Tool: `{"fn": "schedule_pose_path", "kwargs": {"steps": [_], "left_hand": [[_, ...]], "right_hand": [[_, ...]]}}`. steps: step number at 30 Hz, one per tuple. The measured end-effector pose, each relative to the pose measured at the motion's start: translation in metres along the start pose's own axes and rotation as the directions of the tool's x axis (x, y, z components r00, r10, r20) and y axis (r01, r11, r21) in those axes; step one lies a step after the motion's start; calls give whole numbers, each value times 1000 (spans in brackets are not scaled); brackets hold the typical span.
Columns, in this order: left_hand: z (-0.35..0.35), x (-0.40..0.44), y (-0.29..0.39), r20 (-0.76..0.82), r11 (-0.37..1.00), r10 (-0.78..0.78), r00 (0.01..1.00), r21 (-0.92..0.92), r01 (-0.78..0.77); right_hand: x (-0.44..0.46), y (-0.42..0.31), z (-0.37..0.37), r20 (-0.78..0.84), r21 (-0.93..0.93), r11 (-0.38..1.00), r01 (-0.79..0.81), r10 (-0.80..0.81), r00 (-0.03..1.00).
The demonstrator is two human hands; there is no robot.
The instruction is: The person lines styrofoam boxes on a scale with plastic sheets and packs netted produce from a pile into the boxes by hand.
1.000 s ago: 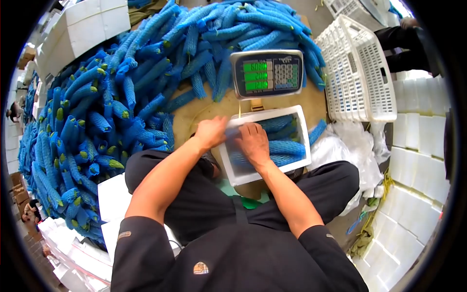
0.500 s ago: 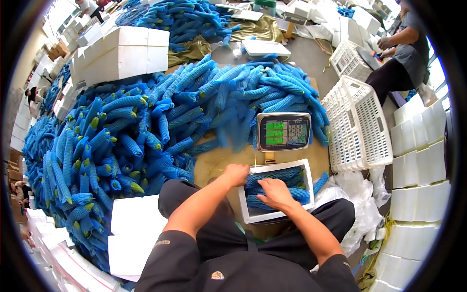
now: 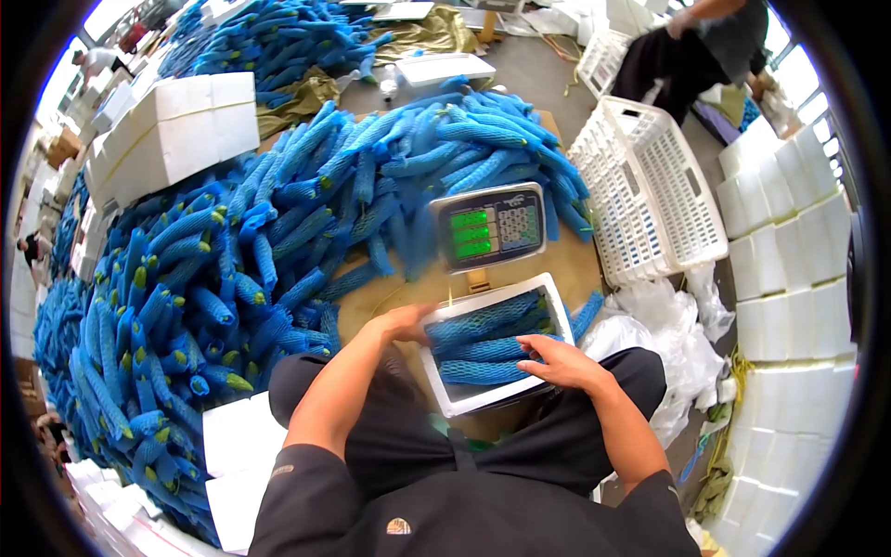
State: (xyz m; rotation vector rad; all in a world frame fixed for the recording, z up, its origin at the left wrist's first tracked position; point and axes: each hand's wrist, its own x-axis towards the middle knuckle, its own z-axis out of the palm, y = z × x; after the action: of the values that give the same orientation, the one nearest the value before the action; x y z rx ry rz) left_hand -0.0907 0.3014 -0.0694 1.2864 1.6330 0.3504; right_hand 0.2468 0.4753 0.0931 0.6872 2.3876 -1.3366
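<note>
In front of my lap a white foam box (image 3: 436,382) stands tilted, holding several green vegetables in blue netting (image 3: 484,350). My left hand (image 3: 406,323) is at the box's upper left corner, its fingertips blurred against the rim. Over the right side of the box is my right hand (image 3: 560,360), thumb and fingers apart, near the netted pieces. Just beyond the box, a scale display (image 3: 492,227) shows green digits.
A large heap of blue-netted vegetables (image 3: 176,306) spreads left and ahead. White crates (image 3: 650,195) and clear plastic bags (image 3: 664,325) lie right, beside stacked foam boxes (image 3: 789,325). Another person (image 3: 691,56) is at the upper right. Closed foam boxes (image 3: 176,135) stand upper left.
My right hand has moved from the middle of the box toward its right side, uncovering the netted pieces. My left hand stays by the upper left corner. The camera view has shifted.
</note>
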Motion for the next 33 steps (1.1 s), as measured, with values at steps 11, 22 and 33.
{"fn": "schedule_pose_path", "kwargs": {"steps": [11, 22, 33], "left_hand": [[-33, -14, 31, 240, 970, -209, 948, -75, 233], [-36, -20, 58, 306, 832, -289, 907, -389, 396], [-29, -22, 63, 297, 848, -284, 912, -366, 383]], "right_hand": [[4, 5, 10, -4, -264, 963, 61, -64, 998], [1, -9, 11, -31, -250, 963, 103, -114, 993], [-5, -10, 21, -95, -288, 940, 186, -221, 971]]}}
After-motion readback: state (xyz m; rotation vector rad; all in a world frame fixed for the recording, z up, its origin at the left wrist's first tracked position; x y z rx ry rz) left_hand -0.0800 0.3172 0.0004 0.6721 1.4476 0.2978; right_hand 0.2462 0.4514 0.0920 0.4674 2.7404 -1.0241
